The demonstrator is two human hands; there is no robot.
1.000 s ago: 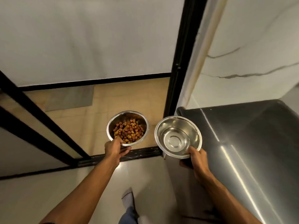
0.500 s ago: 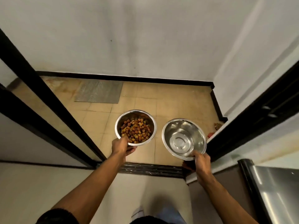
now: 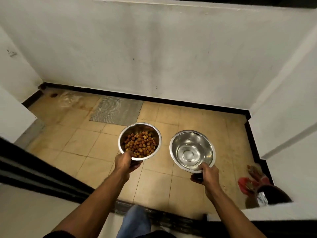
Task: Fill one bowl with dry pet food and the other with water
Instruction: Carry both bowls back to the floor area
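A: What can't you make out?

B: The fingers of the left hand (image 3: 125, 163) go under the food bowl (image 3: 139, 141), out of sight. The right hand (image 3: 206, 175) covers the near rim of the second bowl (image 3: 192, 151); whether water lies in it, I cannot tell.

A: And lower right?

B: A red thing (image 3: 244, 185) on the floor, blurred, half behind the white ledge (image 3: 274, 212). The jeans leg (image 3: 135, 220) is cut by the bottom edge
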